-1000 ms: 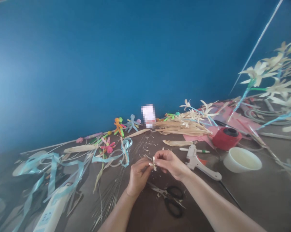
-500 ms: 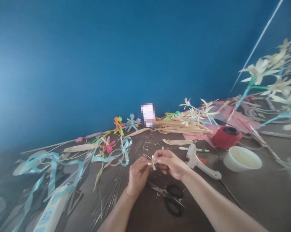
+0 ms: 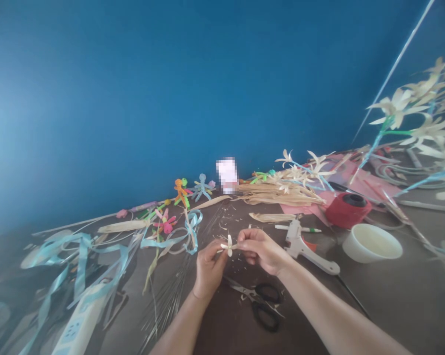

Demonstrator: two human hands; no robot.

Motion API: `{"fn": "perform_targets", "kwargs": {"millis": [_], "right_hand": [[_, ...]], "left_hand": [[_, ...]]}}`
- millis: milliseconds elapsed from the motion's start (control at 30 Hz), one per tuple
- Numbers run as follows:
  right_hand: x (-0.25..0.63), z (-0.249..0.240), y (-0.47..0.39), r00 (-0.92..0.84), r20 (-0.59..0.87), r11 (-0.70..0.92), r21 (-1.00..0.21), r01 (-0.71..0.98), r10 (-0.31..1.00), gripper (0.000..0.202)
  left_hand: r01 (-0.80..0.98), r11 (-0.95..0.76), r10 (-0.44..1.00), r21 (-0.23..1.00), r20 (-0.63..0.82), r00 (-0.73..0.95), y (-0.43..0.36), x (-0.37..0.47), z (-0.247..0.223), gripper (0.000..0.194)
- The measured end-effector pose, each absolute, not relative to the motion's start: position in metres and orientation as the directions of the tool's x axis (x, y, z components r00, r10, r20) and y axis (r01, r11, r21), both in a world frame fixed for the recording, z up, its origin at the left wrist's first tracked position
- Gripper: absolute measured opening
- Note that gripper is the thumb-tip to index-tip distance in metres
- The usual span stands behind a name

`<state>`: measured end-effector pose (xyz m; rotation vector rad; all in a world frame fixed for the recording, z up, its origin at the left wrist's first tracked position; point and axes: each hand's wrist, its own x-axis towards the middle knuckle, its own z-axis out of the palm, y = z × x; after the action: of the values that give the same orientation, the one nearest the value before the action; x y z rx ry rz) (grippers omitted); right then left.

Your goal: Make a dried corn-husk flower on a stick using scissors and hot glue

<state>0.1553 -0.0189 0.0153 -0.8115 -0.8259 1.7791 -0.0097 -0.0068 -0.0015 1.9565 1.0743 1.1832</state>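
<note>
We pinch 1 small cream-petalled flower point(image 3: 229, 246) between our left hand point(image 3: 209, 266) and right hand point(image 3: 262, 250); nearer lies 1 pair of black-handled metal scissors point(image 3: 252, 295), farther right 1 white glue gun point(image 3: 298, 248).

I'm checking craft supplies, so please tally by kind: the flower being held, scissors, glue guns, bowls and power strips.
Small cream-white flower, held: 1
Black-handled metal scissors: 1
White plastic glue gun: 1
Round white bowl: 1
White rectangular power strip: 1
Total: 5
</note>
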Motion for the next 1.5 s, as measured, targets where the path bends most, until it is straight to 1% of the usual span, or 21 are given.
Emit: {"fn": "perform_targets", "kwargs": {"millis": [67,267,333,400,433,467,500,533,567,600,633,667,700,767,867,967,1100,1333,1500], "right_hand": [[0.155,0.014,-0.019,-0.307,-0.158,-0.298,-0.821,-0.486,0.938,0.014],[0.156,0.01,-0.017,-0.324,-0.142,-0.299,-0.809,-0.507,0.935,0.014],[0.156,0.01,-0.017,-0.328,-0.138,-0.294,-0.819,-0.493,0.935,0.015],[0.156,0.011,-0.017,-0.322,-0.126,-0.266,-0.856,-0.443,0.939,0.015],[0.156,0.013,-0.018,-0.291,-0.105,-0.221,-0.89,-0.398,0.951,0.014],[0.156,0.015,-0.019,-0.231,-0.065,-0.142,-0.933,-0.332,0.971,0.012],[0.155,0.018,-0.021,-0.142,0.006,-0.029,-0.97,-0.242,0.99,0.01],[0.155,0.021,-0.023,-0.046,0.114,0.107,-0.986,-0.126,0.992,0.009],[0.154,0.024,-0.026,0.028,0.247,0.247,-0.969,0.007,0.969,0.011],[0.154,0.026,-0.028,0.059,0.381,0.371,-0.919,0.136,0.923,0.015],[0.153,0.029,-0.031,0.044,0.493,0.469,-0.849,0.243,0.869,0.018],[0.152,0.031,-0.033,-0.001,0.57,0.54,-0.779,0.319,0.822,0.02],[0.151,0.031,-0.034,-0.053,0.614,0.586,-0.72,0.373,0.788,0.021],[0.149,0.031,-0.036,-0.123,0.637,0.615,-0.647,0.452,0.761,0.018],[0.148,0.028,-0.035,-0.154,0.634,0.6,-0.585,0.545,0.758,0.014],[0.148,0.025,-0.035,-0.177,0.644,0.6,-0.529,0.599,0.745,0.011],[0.148,0.026,-0.036,-0.207,0.671,0.628,-0.477,0.615,0.712,0.011],[0.146,0.031,-0.037,-0.265,0.721,0.677,-0.367,0.638,0.64,0.014],[0.146,0.031,-0.037,-0.292,0.714,0.684,-0.348,0.641,0.637,0.015]], "left_hand": [[0.323,-0.466,0.882,0.824,0.402,0.247,-0.007,-0.009,-0.002,0.008],[0.299,-0.429,0.897,0.852,0.365,0.248,-0.006,-0.01,-0.003,0.01],[0.3,-0.419,0.902,0.857,0.356,0.244,-0.006,-0.011,-0.002,0.011],[0.301,-0.411,0.906,0.86,0.35,0.238,-0.005,-0.011,-0.002,0.012],[0.299,-0.41,0.907,0.862,0.35,0.236,-0.005,-0.011,-0.003,0.012],[0.295,-0.411,0.907,0.863,0.353,0.231,-0.005,-0.011,-0.003,0.012],[0.29,-0.412,0.907,0.864,0.359,0.22,-0.005,-0.011,-0.003,0.012],[0.284,-0.411,0.908,0.866,0.364,0.206,-0.004,-0.01,-0.004,0.012],[0.28,-0.408,0.911,0.869,0.365,0.193,-0.004,-0.01,-0.004,0.012],[0.277,-0.402,0.914,0.872,0.364,0.18,-0.004,-0.01,-0.004,0.013],[0.278,-0.393,0.918,0.876,0.358,0.171,-0.004,-0.009,-0.004,0.013],[0.281,-0.383,0.922,0.88,0.347,0.171,-0.004,-0.009,-0.003,0.014],[0.286,-0.374,0.925,0.882,0.334,0.178,-0.004,-0.008,-0.003,0.014],[0.302,-0.365,0.928,0.881,0.318,0.194,-0.005,-0.008,-0.002,0.015],[0.336,-0.385,0.92,0.86,0.332,0.206,-0.005,-0.008,-0.001,0.015],[0.362,-0.413,0.909,0.836,0.356,0.216,-0.006,-0.008,-0.001,0.013],[0.349,-0.399,0.915,0.848,0.342,0.216,-0.006,-0.008,-0.002,0.013],[0.281,-0.316,0.943,0.906,0.27,0.193,-0.005,-0.007,0.0,0.013],[0.25,-0.296,0.948,0.922,0.251,0.198,-0.007,-0.006,0.001,0.013]]}}
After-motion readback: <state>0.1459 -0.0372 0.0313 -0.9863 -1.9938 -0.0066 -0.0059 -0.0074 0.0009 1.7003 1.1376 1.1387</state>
